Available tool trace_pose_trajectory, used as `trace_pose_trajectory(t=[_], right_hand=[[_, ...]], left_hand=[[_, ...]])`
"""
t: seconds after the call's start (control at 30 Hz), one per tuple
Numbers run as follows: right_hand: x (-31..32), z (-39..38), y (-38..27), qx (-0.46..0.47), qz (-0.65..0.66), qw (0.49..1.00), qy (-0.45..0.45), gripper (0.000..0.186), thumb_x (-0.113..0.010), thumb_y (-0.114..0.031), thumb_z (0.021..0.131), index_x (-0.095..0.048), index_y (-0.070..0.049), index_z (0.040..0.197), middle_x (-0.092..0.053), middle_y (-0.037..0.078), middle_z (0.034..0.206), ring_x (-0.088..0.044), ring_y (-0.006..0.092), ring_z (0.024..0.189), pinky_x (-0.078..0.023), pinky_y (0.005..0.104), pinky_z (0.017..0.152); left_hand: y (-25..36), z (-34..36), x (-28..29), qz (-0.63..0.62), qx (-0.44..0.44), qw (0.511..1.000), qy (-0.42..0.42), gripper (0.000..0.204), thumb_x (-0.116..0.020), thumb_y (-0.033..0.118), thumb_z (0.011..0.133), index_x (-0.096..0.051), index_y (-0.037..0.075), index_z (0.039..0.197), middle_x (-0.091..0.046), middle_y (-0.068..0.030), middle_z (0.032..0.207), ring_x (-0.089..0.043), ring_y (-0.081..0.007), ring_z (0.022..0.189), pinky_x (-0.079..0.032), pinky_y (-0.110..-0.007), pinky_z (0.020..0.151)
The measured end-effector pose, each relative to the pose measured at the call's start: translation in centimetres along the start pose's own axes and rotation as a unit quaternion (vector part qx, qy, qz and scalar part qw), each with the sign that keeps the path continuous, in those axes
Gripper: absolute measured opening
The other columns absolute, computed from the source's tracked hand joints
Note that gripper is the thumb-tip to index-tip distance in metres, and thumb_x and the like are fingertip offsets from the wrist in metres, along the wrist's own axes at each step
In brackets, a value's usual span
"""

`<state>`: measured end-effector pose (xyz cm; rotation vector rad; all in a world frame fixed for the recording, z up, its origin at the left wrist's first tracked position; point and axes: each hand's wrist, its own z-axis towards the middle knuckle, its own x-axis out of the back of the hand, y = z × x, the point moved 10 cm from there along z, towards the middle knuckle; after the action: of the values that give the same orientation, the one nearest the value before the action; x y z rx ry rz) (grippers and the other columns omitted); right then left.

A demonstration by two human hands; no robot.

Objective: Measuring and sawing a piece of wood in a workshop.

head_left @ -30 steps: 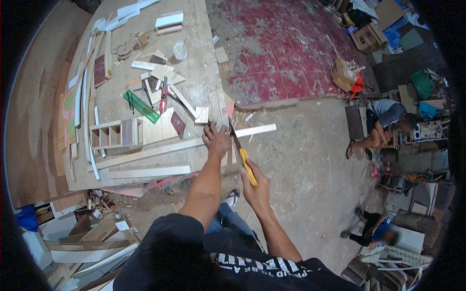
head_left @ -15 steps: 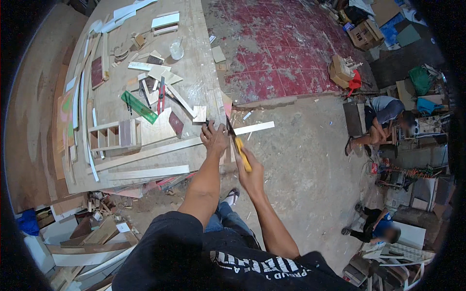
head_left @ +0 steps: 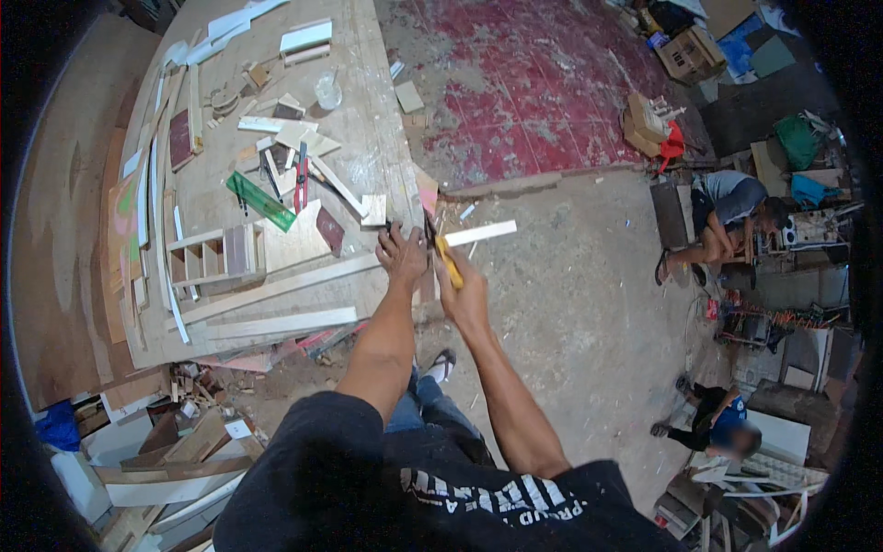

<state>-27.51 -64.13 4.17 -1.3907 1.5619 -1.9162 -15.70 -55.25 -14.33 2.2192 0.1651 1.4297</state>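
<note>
A long pale wooden strip (head_left: pixel 285 293) lies across the workbench (head_left: pixel 372 92), its right end sticking out past the bench edge. My left hand (head_left: pixel 403 256) is pressed down on this strip near the edge, fingers bent over it. Just to the right, my right hand (head_left: pixel 465 296) is closed around the yellow handle of a handsaw (head_left: pixel 448 261). The dark saw blade crosses the strip beside my left fingers; its contact with the wood is partly hidden. A small square wood block (head_left: pixel 374 210) sits just beyond my left hand.
On the bench are a wooden rack (head_left: pixel 213 256), a green ruler (head_left: pixel 260 201), a red cutter (head_left: pixel 302 177), a clear cup (head_left: pixel 327 90) and another strip (head_left: pixel 280 324). Scrap wood (head_left: pixel 175 451) is piled at lower left. Two people (head_left: pixel 731 207) sit at right.
My right hand has pushed the saw forward and up along its stroke, from lower down. My left hand stays on the strip. The view has shifted slightly.
</note>
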Motion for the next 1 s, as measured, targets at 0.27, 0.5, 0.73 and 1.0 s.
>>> trace_pose_trajectory(t=[0.27, 0.5, 0.73, 1.0], right_hand=[[5.1, -8.7, -5.9, -0.001, -0.007, 1.000, -0.022, 0.034, -0.064, -0.017, 0.094, -0.063, 0.004, 0.120, -0.067, 0.029, 0.110, -0.068, 0.0383, 0.105, -0.054, 0.0386, 0.087], [-0.5, 1.1, 1.3, -0.027, -0.005, 1.000, 0.004, 0.034, -0.063, -0.018, 0.095, -0.063, 0.006, 0.119, -0.067, 0.030, 0.107, -0.069, 0.0382, 0.098, -0.053, 0.0389, 0.082], [5.7, -11.6, -3.8, -0.040, 0.021, 0.999, -0.014, 0.035, -0.064, -0.015, 0.095, -0.062, 0.002, 0.125, -0.068, 0.027, 0.113, -0.068, 0.0334, 0.108, -0.053, 0.0367, 0.088], [-1.2, 0.0, 1.1, -0.041, 0.013, 0.999, -0.002, 0.033, -0.064, -0.013, 0.092, -0.064, 0.003, 0.120, -0.068, 0.026, 0.113, -0.069, 0.0323, 0.106, -0.052, 0.0350, 0.090]], left_hand=[[-2.6, -0.3, 1.5, -0.004, 0.023, 1.000, 0.018, 0.032, -0.064, 0.035, 0.087, -0.057, 0.028, 0.117, -0.022, -0.0116, 0.152, -0.004, -0.0430, 0.143, -0.007, -0.063, 0.111], [0.9, -0.3, 0.3, 0.000, -0.014, 1.000, 0.013, 0.034, -0.060, 0.030, 0.090, -0.056, 0.023, 0.123, -0.024, -0.0146, 0.150, -0.010, -0.0452, 0.143, -0.011, -0.062, 0.111], [-1.3, -1.0, 1.7, 0.005, 0.032, 0.999, -0.001, 0.035, -0.062, 0.029, 0.089, -0.057, 0.024, 0.123, -0.025, -0.0137, 0.150, -0.009, -0.0436, 0.144, -0.009, -0.062, 0.112], [-0.8, 0.5, -0.3, -0.001, 0.002, 1.000, 0.023, 0.029, -0.060, 0.035, 0.091, -0.057, 0.029, 0.118, -0.023, -0.0118, 0.151, -0.006, -0.0452, 0.143, -0.010, -0.064, 0.109]])
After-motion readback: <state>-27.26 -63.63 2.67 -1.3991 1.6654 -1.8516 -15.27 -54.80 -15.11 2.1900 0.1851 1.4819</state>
